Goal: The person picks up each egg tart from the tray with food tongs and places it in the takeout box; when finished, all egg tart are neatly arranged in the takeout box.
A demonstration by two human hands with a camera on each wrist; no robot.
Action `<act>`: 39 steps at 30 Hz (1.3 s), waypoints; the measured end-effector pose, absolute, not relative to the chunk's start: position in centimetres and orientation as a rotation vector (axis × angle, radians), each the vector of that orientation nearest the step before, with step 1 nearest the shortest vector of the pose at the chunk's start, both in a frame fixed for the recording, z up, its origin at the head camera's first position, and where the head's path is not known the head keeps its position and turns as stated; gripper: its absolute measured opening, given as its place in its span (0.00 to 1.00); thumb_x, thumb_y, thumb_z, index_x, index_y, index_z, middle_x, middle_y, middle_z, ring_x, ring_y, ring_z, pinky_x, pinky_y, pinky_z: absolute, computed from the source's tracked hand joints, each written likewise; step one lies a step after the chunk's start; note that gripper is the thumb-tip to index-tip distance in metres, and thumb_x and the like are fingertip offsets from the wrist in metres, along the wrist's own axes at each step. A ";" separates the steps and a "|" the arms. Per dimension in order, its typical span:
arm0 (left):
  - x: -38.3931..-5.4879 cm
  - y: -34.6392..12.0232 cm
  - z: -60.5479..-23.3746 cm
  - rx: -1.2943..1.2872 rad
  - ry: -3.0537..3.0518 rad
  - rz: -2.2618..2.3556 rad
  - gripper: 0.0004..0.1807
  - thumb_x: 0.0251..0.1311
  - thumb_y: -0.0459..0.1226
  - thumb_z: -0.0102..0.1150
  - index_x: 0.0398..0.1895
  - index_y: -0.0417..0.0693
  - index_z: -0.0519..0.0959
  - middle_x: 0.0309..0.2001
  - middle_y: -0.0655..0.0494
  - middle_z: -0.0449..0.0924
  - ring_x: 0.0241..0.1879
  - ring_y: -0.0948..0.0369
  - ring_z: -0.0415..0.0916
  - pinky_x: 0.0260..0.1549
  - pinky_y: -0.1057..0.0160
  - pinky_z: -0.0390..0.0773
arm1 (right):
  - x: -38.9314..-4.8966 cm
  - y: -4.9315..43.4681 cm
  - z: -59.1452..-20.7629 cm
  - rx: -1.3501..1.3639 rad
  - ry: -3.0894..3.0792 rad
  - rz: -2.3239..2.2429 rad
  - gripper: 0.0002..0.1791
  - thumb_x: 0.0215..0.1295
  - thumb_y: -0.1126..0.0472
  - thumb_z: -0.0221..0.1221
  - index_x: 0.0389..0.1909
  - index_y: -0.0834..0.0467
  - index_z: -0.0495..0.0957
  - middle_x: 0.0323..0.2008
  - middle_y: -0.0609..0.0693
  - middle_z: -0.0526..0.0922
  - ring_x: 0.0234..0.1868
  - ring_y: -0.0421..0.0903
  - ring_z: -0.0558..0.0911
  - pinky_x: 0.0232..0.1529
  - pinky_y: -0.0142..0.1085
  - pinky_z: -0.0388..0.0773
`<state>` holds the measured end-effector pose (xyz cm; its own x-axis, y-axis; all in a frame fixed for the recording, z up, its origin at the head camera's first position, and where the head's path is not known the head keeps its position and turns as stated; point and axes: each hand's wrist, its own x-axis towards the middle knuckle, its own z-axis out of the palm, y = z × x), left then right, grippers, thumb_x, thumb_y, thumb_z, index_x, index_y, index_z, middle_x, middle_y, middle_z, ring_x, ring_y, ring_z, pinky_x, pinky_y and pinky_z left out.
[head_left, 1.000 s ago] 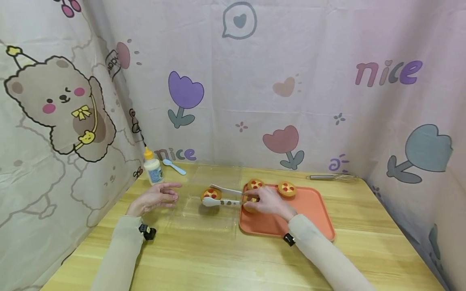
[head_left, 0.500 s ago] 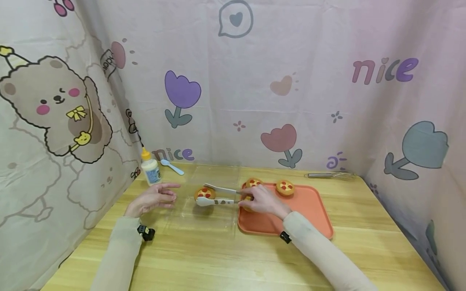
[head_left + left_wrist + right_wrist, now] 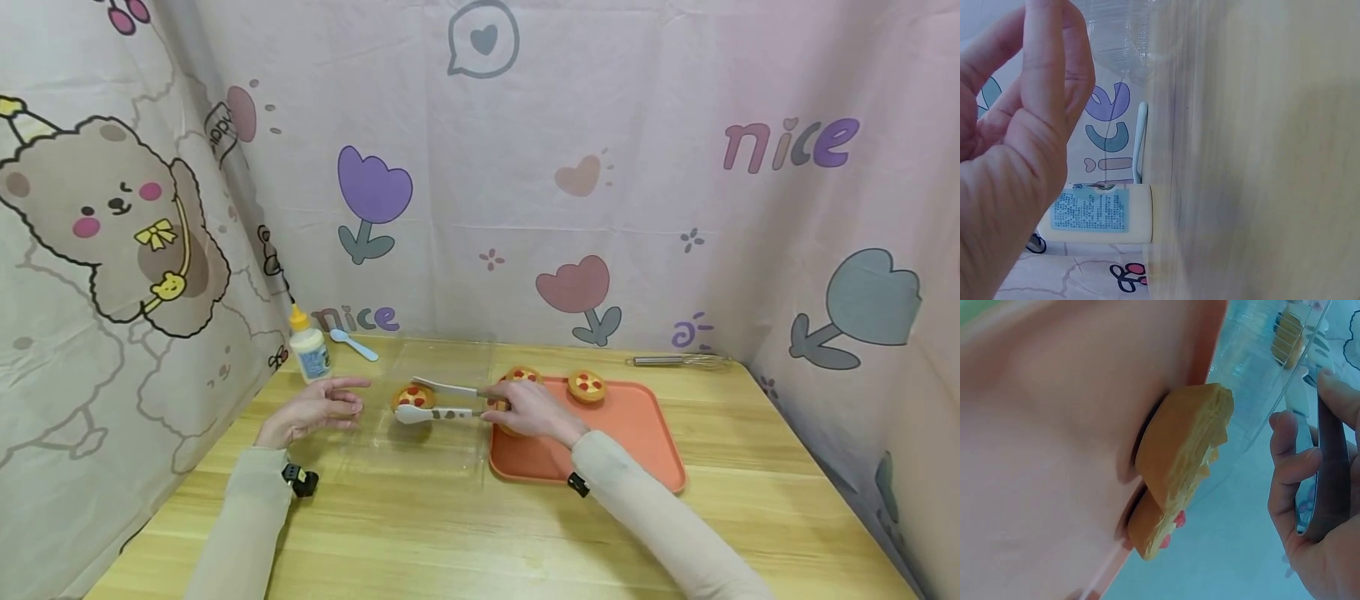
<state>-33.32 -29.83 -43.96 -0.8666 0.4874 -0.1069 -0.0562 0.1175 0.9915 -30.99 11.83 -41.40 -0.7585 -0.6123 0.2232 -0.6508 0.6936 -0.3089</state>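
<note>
My right hand (image 3: 534, 408) grips a pair of tongs (image 3: 453, 412) with white, spotted tips and a metal handle. Between the tips sits a small toy pizza (image 3: 415, 395) with red toppings, over the clear plastic box (image 3: 435, 462). In the right wrist view the same pizza (image 3: 1288, 339) shows through the box's transparent wall. My left hand (image 3: 318, 408) holds nothing; its fingers are loosely bent beside the box's left side. Two more pizzas, a near one (image 3: 1185, 444) partly hidden by my right hand in the head view and another (image 3: 523, 376), sit at the tray's left edge.
An orange tray (image 3: 630, 442) lies on the right, with another pizza (image 3: 587, 386) at its back edge. Behind my left hand stand a glue bottle (image 3: 311, 350) with a yellow cap and a light-blue spoon (image 3: 356, 344). A whisk (image 3: 678, 361) lies along the back right.
My right hand has moved left, carrying the pizza in the tongs further over the clear box. The left hand has stayed nearly still. The head view has shifted slightly.
</note>
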 end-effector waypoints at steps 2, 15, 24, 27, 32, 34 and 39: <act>-33.4 -29.8 -44.0 0.421 1.985 1.804 0.36 0.65 0.26 0.56 0.73 0.30 0.53 0.45 0.48 0.77 0.47 0.54 0.80 0.55 0.45 0.80 | -31.1 11.7 -41.4 1.049 -2.798 0.570 0.25 0.68 0.43 0.58 0.61 0.49 0.78 0.47 0.44 0.86 0.42 0.39 0.83 0.43 0.34 0.82; -33.3 -29.7 -43.7 0.430 1.996 1.795 0.37 0.64 0.26 0.57 0.73 0.30 0.53 0.46 0.46 0.76 0.46 0.54 0.80 0.56 0.42 0.79 | -31.9 9.9 -41.1 1.096 -2.846 0.588 0.25 0.66 0.44 0.60 0.59 0.52 0.80 0.50 0.48 0.86 0.32 0.37 0.78 0.35 0.31 0.78; -33.3 -29.5 -43.5 0.379 2.024 1.803 0.37 0.62 0.26 0.59 0.73 0.32 0.55 0.47 0.43 0.76 0.46 0.53 0.80 0.55 0.42 0.79 | -32.1 9.2 -41.5 1.089 -2.852 0.575 0.25 0.65 0.45 0.62 0.59 0.53 0.79 0.48 0.48 0.87 0.28 0.35 0.77 0.26 0.28 0.74; -33.3 -29.6 -43.7 0.383 2.023 1.803 0.37 0.63 0.26 0.58 0.73 0.32 0.54 0.47 0.44 0.76 0.46 0.53 0.80 0.55 0.43 0.80 | -32.1 9.0 -41.7 1.084 -2.852 0.572 0.26 0.65 0.44 0.61 0.60 0.53 0.79 0.48 0.48 0.86 0.29 0.34 0.77 0.25 0.28 0.74; -33.4 -29.6 -43.8 0.401 2.025 1.788 0.37 0.64 0.27 0.58 0.73 0.32 0.53 0.48 0.43 0.76 0.46 0.54 0.80 0.53 0.46 0.82 | -32.0 9.2 -41.7 1.071 -2.878 0.599 0.28 0.65 0.43 0.61 0.62 0.52 0.77 0.54 0.49 0.84 0.39 0.36 0.82 0.39 0.32 0.83; -33.5 -29.7 -43.9 0.400 2.031 1.785 0.36 0.64 0.27 0.58 0.73 0.33 0.54 0.48 0.43 0.77 0.46 0.54 0.80 0.52 0.47 0.83 | -32.0 9.3 -41.5 1.063 -2.879 0.626 0.29 0.65 0.44 0.62 0.63 0.53 0.76 0.55 0.50 0.84 0.44 0.39 0.84 0.46 0.37 0.84; -33.5 -29.9 -44.0 0.421 2.032 1.774 0.36 0.64 0.26 0.56 0.73 0.32 0.53 0.48 0.44 0.77 0.46 0.55 0.80 0.52 0.48 0.83 | -32.0 9.8 -40.8 1.053 -2.876 0.651 0.28 0.63 0.45 0.64 0.62 0.53 0.77 0.55 0.50 0.84 0.48 0.44 0.84 0.51 0.40 0.84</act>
